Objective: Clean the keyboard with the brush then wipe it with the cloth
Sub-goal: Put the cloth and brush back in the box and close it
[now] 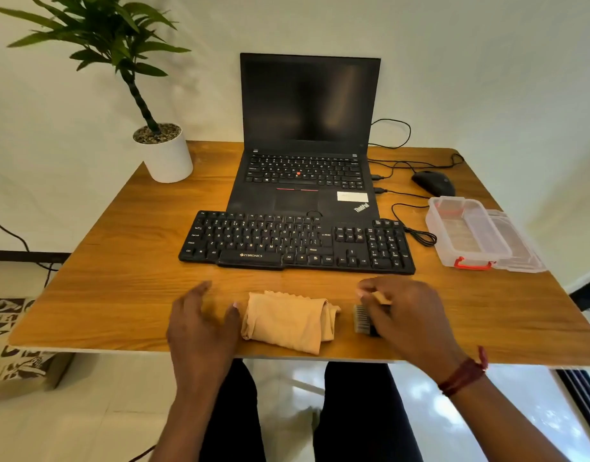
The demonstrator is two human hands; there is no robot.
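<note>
A black keyboard (297, 243) lies across the middle of the wooden table (120, 278), in front of a laptop. A folded beige cloth (287, 320) rests near the table's front edge. Right of it lies a small brush (361, 318) with grey bristles; my right hand (403, 315) covers most of it, its fingers curled around the handle. My left hand (203, 325) hovers just left of the cloth with fingers spread, the thumb close to the cloth's edge and nothing in its grasp.
An open black laptop (307, 135) stands behind the keyboard. A potted plant (163, 151) occupies the back left corner. A black mouse (433, 183) and cables lie at the back right. A clear plastic box (467, 235) with red clips sits at the right.
</note>
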